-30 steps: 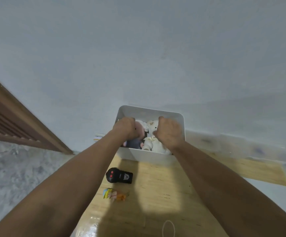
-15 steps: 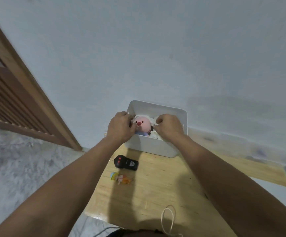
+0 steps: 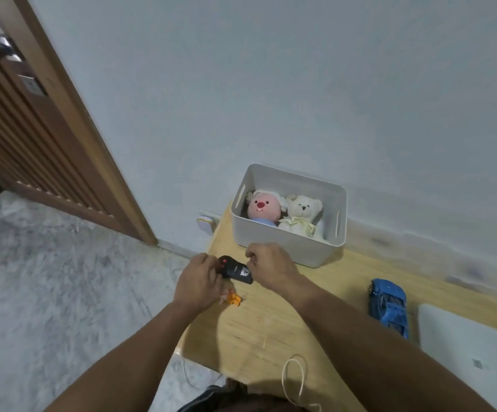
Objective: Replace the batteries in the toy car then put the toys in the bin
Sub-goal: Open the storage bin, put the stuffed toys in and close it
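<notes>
Soft even light, blurred warped edges

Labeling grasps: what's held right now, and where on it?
The black remote, by its two ends: left hand at the end with the red buttons, right hand at the other end. It looks just above the table.

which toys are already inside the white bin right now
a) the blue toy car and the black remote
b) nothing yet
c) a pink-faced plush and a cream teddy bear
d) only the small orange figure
c: the pink-faced plush and the cream teddy bear sit side by side inside the white bin, while the blue toy car lies on the wooden table.
</notes>
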Available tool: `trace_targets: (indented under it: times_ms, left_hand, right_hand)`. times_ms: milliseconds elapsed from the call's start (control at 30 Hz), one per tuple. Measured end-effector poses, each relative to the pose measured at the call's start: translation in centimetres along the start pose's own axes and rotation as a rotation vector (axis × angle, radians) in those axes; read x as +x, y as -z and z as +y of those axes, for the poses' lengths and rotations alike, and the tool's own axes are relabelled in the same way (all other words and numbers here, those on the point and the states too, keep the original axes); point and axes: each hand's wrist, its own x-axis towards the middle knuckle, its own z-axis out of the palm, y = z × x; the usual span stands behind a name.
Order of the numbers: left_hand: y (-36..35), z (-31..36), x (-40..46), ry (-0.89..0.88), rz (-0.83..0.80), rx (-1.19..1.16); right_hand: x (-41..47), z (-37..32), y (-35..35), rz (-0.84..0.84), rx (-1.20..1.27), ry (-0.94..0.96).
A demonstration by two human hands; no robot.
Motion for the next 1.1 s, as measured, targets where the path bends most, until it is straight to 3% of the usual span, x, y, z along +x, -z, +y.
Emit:
trace_targets:
  times_ms: [133, 500, 667, 867, 1000, 1100]
  left_hand:
    - [-0.8, -0.8, -1.9, 0.016, -0.209, -0.013]
    - [-0.7, -1.4, -1.6, 0.083, -0.300, 0.010]
    - [1.3, -2.2, 0.1, 0.152, -0.421, -0.025]
    - [6.1, -2.0, 3.8, 0.118, -0.556, -0.038]
    - [9.6, 0.1, 6.6, 0.091, -0.533, -0.109]
    - [11.4, 2.7, 8.9, 0.040, -0.461, -0.134]
  right_hand:
    - [0.8, -0.3, -2.7, -0.086, -0.095, 0.032]
    - [2.2, -0.6, -4.5, -0.148, -0.253, 0.113]
    - [2.3, -1.3, -2.4, -0.134, -0.116, 0.083]
    - [1.9, -4.4, 2.9, -0.043, 0.218, 0.196]
    - [1.8, -5.2, 6.8, 0.095, 0.409, 0.152]
    - [2.0, -3.9, 10.1, 0.211, 0.399, 0.088]
